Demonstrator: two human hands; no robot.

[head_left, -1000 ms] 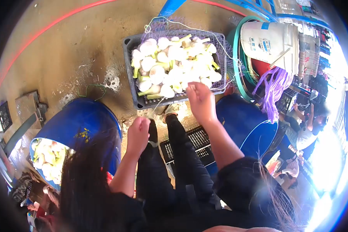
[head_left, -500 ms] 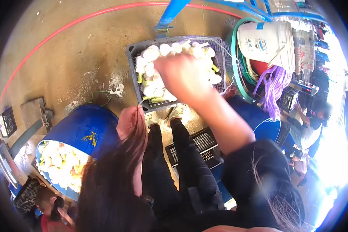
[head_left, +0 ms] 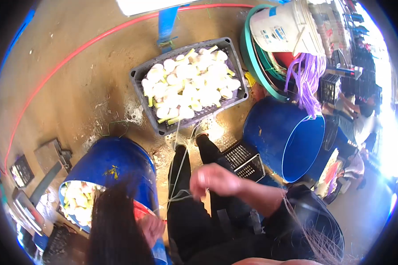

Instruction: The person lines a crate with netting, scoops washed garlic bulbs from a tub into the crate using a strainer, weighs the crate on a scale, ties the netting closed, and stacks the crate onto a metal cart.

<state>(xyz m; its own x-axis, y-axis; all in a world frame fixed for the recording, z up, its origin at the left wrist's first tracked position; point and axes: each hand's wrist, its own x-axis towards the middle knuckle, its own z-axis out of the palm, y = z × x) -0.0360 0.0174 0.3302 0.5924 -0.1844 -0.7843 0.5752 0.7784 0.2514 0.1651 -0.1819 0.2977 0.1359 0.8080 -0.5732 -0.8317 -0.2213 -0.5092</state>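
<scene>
A black plastic crate (head_left: 141, 99) holds a heap of white garlic bulbs (head_left: 188, 84) with short green stems. From its near side a thin pale string (head_left: 176, 170) runs down over my dark trousers. My right hand (head_left: 216, 180) is above my thighs, fingers curled, with the string leading to its fingertips. Lower on the left, my left hand (head_left: 151, 227) is closed beside the blue barrel, partly behind my hair. A red piece of something (head_left: 141, 209) shows next to it; I cannot make out what the hand holds.
A blue barrel (head_left: 112, 154) of garlic stands at left, another blue barrel (head_left: 265, 132) at right. A white bucket (head_left: 278, 33) with purple strings (head_left: 308, 81) sits in a green tub (head_left: 252, 57). A black crate (head_left: 245, 161) is near my feet. A red hose (head_left: 90, 42) crosses the floor.
My right hand has left the garlic and come back toward my body. My left hand has moved down from the crate's near corner. The string now stretches from the crate toward me.
</scene>
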